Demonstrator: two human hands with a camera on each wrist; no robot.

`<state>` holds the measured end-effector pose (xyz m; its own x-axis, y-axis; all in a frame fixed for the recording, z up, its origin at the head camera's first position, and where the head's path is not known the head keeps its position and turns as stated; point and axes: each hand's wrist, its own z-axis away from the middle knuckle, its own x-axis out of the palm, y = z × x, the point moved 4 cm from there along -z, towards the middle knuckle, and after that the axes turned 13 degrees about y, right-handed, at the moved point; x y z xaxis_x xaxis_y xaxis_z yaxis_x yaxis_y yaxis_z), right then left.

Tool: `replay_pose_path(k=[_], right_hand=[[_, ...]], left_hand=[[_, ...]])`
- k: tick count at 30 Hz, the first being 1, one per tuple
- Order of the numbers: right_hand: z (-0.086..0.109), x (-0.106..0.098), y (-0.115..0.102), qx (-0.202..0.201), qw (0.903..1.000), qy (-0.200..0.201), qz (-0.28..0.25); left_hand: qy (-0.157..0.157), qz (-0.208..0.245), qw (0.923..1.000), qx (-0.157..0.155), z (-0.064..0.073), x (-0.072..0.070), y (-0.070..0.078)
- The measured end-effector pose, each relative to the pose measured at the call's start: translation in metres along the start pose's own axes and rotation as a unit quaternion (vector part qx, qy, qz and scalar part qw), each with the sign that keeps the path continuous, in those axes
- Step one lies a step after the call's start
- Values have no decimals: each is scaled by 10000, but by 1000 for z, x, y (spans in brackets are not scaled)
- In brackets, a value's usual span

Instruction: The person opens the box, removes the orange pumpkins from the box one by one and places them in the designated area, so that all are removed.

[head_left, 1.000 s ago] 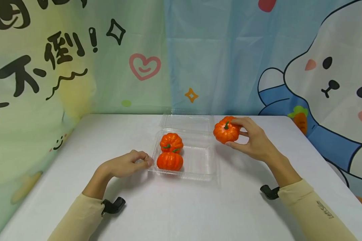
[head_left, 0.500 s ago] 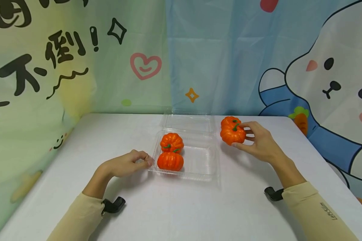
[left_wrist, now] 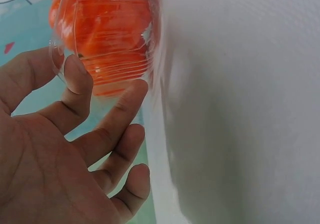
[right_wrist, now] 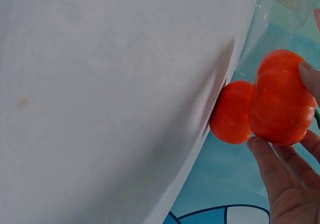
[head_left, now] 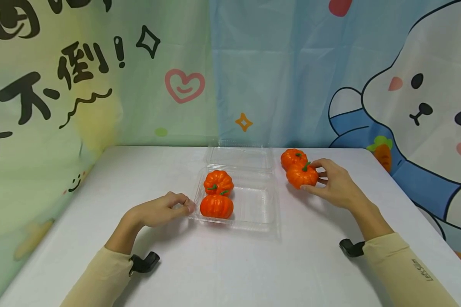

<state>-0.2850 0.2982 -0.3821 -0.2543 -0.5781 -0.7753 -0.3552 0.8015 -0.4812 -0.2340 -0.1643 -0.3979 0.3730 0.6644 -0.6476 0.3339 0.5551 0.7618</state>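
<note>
A small orange toy pumpkin (head_left: 300, 177) with a green stem is between the thumb and fingers of my right hand (head_left: 339, 186). The right wrist view shows this held pumpkin (right_wrist: 281, 102) just above the tabletop. Right behind it sits another pumpkin (head_left: 290, 157), partly covered; whether the two touch I cannot tell. My left hand (head_left: 162, 210) pinches the left rim of a clear plastic container (head_left: 255, 204), its lid folded back. Inside, along the container's left side, lie a rear pumpkin (head_left: 220, 181) and a front pumpkin (head_left: 216, 207). Container ridges (left_wrist: 117, 67) blur them in the left wrist view.
The white table (head_left: 238, 268) ends at the back against a printed cloth curtain (head_left: 276, 76). The container's open lid (head_left: 240, 157) lies toward that back edge. A black wrist camera (head_left: 144, 262) sits on each sleeve.
My right hand has moved right and nearer to me with its pumpkin. That has uncovered the pumpkin behind it, which was hidden a second ago. The left hand and container stay put.
</note>
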Motion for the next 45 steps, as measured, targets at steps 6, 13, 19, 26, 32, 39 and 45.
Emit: replay_pose_path(k=[6, 13, 19, 26, 32, 39, 45], right_hand=[[1, 2, 3, 58, 9999, -131, 28], [-2, 6, 5, 187, 9993, -320, 49], [-3, 7, 7, 364, 9983, -427, 185], [-5, 11, 14, 603, 9959, -659, 147], [-8, 12, 10, 612, 9953, -744, 133], [-8, 15, 9, 635, 9946, -810, 140], [-8, 18, 7, 720, 9938, -837, 101]], left_hand=[[-6, -10, 10000, 84, 0, 1, -2], [14, -52, 10000, 13, 1, 0, -2], [11, -130, 9999, -48, 0, -1, 0], [-22, -152, 9999, 32, -1, -2, -1], [-2, -158, 9999, 35, -1, -3, -1], [50, -233, 9996, -143, 0, -4, -1], [89, -351, 9987, -357, 2, -4, -3]])
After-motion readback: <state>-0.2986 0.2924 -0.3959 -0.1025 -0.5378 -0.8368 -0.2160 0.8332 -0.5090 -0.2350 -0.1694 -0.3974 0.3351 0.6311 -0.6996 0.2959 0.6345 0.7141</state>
